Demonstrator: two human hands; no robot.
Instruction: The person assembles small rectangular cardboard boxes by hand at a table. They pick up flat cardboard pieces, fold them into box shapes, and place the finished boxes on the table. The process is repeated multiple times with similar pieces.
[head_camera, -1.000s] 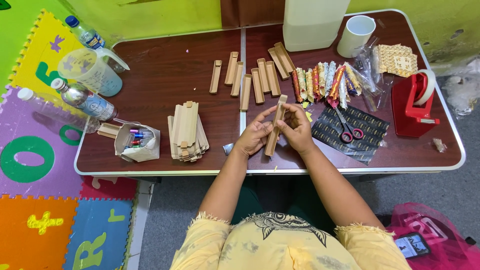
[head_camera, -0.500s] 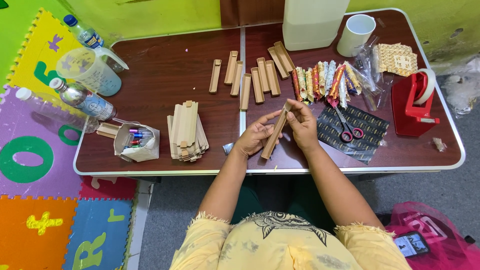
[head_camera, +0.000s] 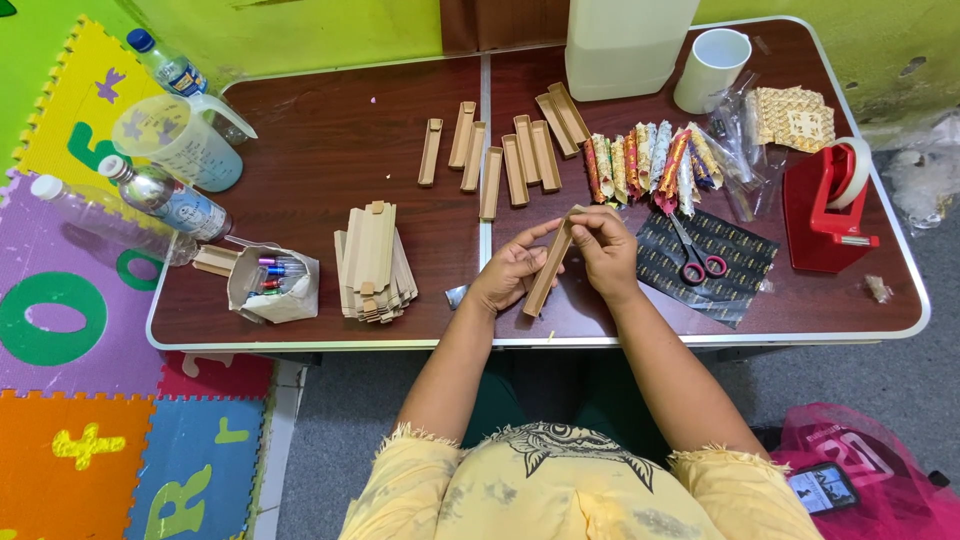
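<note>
Both my hands hold one long, narrow tan cardboard box (head_camera: 549, 268) just above the brown table (head_camera: 320, 170), tilted from lower left to upper right. My left hand (head_camera: 510, 275) grips its lower half from the left side. My right hand (head_camera: 606, 248) pinches its upper end, fingers curled over the top flap. Several similar folded boxes (head_camera: 505, 158) lie in a row farther back. A stack of flat unfolded blanks (head_camera: 373, 260) rests to the left of my left hand.
Patterned rolled papers (head_camera: 652, 155), red-handled scissors (head_camera: 693, 252) on a dark sheet, a red tape dispenser (head_camera: 828, 208) and a white mug (head_camera: 712, 68) lie right. A small box of pens (head_camera: 272, 283), bottles (head_camera: 160, 196) and a measuring jug (head_camera: 180, 140) sit left. A big white container (head_camera: 625, 40) stands behind.
The box has swung from nearly upright to a stronger slant, and my right hand has shifted up to its top end. My left hand slid lower along it.
</note>
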